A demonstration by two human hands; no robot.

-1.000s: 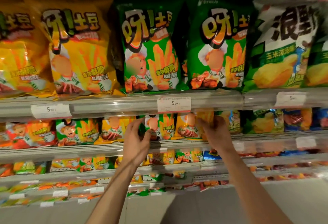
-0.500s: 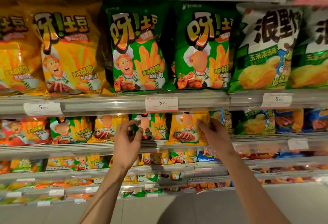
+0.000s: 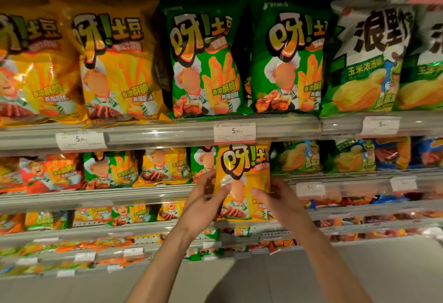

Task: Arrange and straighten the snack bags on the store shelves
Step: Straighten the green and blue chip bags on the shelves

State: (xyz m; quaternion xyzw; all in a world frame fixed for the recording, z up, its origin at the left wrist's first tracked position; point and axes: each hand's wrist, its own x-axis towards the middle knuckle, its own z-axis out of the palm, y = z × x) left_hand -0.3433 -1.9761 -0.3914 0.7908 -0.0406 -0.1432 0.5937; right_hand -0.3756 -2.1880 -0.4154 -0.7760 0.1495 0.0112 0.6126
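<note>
Both hands, left hand (image 3: pixel 200 209) and right hand (image 3: pixel 279 200), grasp a small yellow chip bag (image 3: pixel 242 178) by its sides, upright before the second shelf (image 3: pixel 96 196). It hides bags behind; a green bag (image 3: pixel 203 162) peeks out left. Lower shelves blur.

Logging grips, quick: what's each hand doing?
Left hand: grips the small yellow foil snack bag.
Right hand: grips the same bag.

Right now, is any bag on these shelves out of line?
Yes: the small yellow bag held by the left hand and right hand sits forward of its row, covering the shelf rail.
</note>
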